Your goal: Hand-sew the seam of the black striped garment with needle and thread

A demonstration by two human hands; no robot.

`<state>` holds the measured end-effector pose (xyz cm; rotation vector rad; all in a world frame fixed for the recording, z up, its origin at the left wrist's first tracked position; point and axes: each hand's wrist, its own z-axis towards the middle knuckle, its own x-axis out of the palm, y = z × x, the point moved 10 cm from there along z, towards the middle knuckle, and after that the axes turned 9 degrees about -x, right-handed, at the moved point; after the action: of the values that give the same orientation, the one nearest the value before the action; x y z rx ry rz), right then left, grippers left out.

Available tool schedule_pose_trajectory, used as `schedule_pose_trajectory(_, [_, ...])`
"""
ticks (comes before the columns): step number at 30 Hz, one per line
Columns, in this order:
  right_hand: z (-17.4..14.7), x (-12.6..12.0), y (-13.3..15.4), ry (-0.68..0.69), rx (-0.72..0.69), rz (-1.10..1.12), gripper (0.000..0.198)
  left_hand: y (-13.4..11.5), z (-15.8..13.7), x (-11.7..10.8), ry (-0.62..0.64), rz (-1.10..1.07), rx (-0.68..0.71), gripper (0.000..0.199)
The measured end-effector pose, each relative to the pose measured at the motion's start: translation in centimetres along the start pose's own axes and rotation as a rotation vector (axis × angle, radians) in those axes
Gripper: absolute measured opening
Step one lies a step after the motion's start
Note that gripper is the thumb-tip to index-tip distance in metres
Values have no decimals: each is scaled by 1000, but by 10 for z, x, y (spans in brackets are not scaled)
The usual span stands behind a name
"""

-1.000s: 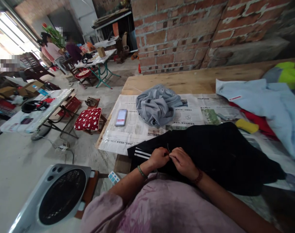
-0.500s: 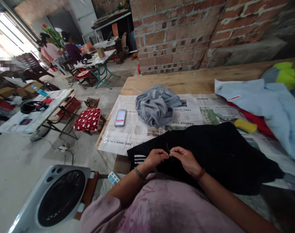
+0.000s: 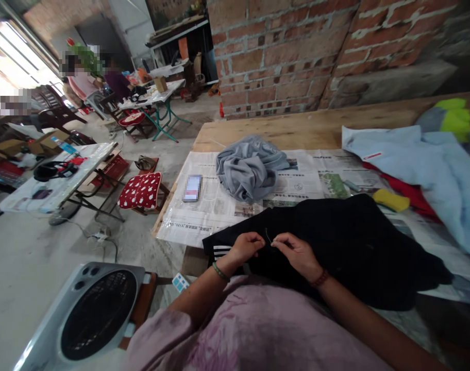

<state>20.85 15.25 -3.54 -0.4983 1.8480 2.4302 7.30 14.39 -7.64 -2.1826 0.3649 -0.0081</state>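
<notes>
My right hand [image 3: 297,253] pinches one end of a short, thin thread [image 3: 268,235], which curves up and left from the fingertips. Just left of it, my left hand [image 3: 247,246] is closed in a pinch; what its fingers hold, if anything, is too small to make out. A small gap separates the two hands. Both are over a black garment [image 3: 335,242] with white stripes [image 3: 222,251] near its left end, spread along the front of the table.
Newspaper under clear plastic [image 3: 219,214] covers part of the wooden table [image 3: 316,126]. Behind the garment lie a crumpled grey cloth [image 3: 248,170] and a phone [image 3: 192,188]. A yellow sponge [image 3: 391,200] and light blue clothing [image 3: 420,154] lie right. A fan [image 3: 99,312] stands lower left.
My left hand has drawn slightly left, away from my right hand, widening the gap between the fingertips. The thread stays at my right fingertips. The garment lies as before.
</notes>
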Motion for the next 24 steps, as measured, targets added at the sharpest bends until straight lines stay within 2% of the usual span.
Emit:
schedule_pose_trajectory(5, [-1,4,-7,26,34,40,19,10,-4,7,138,-28,-95,19])
schedule_pose_trajectory(8, [-2,7,-9,46,38,71,18,12,-2,7,154,-52,-126,16])
schedule_pose_trajectory(12, [-3,9,-10,58,36,92,19,9,-3,10,127,-20,-120,16])
schedule_pose_trajectory(16, [-3,8,-11,38,56,102,20,3,-8,9,50,67,-63,14])
schedule_pose_trajectory(19, [-5,7,-7,15,52,89,19,2,-9,11,54,118,-20,12])
schedule_pose_trajectory(21, [-5,3,-3,-30,44,59,19,4,-7,10,39,186,9,13])
schedule_pose_trajectory(24, [-2,-11,5,-139,19,20,19,9,-3,3,-51,314,32,17])
